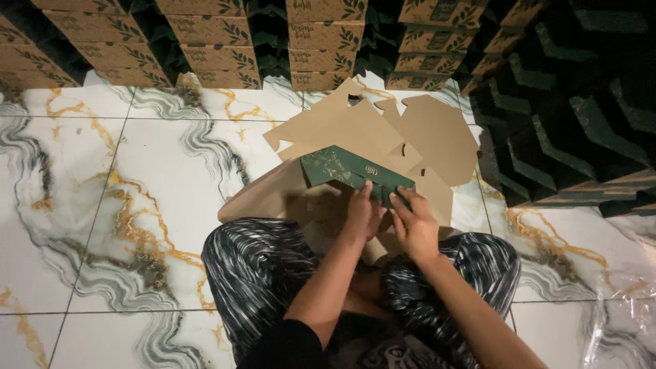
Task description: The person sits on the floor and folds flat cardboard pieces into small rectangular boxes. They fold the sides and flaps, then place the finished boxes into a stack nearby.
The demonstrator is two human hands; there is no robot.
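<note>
Both the left hand [364, 213] and right hand [412, 222] grip closed on the green box flap's [352, 171] near edge.

**Boxes, flat and stacked**

My hands fold a dark green box blank [352, 174] with gold print — lying over flat brown cardboard blanks [424, 137]. Behind, stacked brown boxes with leaf print [212, 41] in columns. At right, rows of dark green folded boxes [567, 130].

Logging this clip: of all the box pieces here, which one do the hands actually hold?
The dark green printed box piece, gripped at its near edge by the left hand and right hand; the plain brown cardboard blanks lie flat beneath it.
</note>
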